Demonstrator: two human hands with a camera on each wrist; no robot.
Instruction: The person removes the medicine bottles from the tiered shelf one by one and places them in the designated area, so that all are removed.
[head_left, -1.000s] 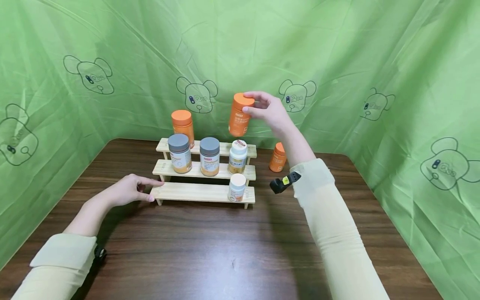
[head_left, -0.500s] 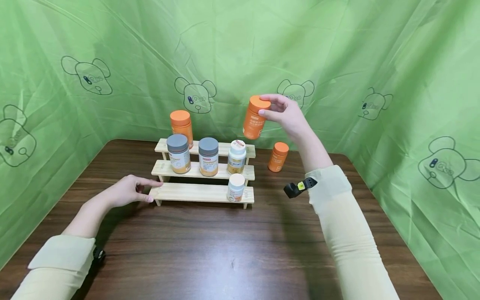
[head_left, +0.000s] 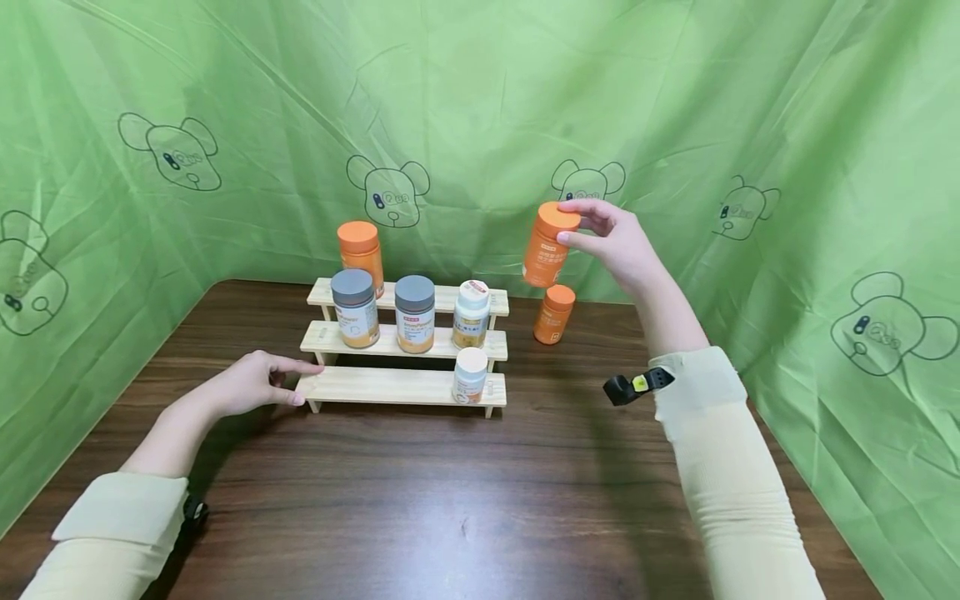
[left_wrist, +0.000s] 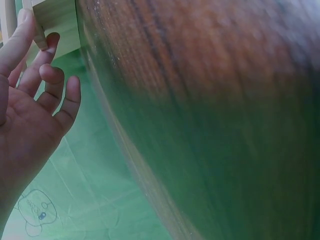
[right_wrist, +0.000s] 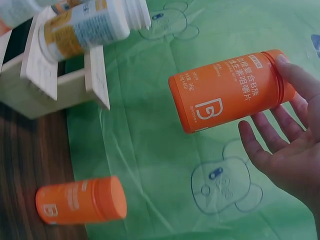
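Observation:
In the head view my right hand pinches an orange supplement bottle by its cap, thumb in front. The bottle hangs slightly tilted in the air, right of the rack and above a smaller orange bottle standing on the table. The right wrist view shows the held bottle's printed label. My left hand holds the left end of a three-tier wooden display rack between thumb and index finger, at the lowest tier. In the left wrist view the left hand's other fingers are loosely bent.
A tall orange bottle stands at the top tier's left. Two grey-capped jars and a white-capped bottle stand on the middle tier. A small white bottle is at the lowest tier's right. Green curtain surrounds the dark wooden table.
My right hand has carried the orange bottle rightward and slightly down, from above the rack to above the smaller orange bottle. My left hand stays at the rack's end.

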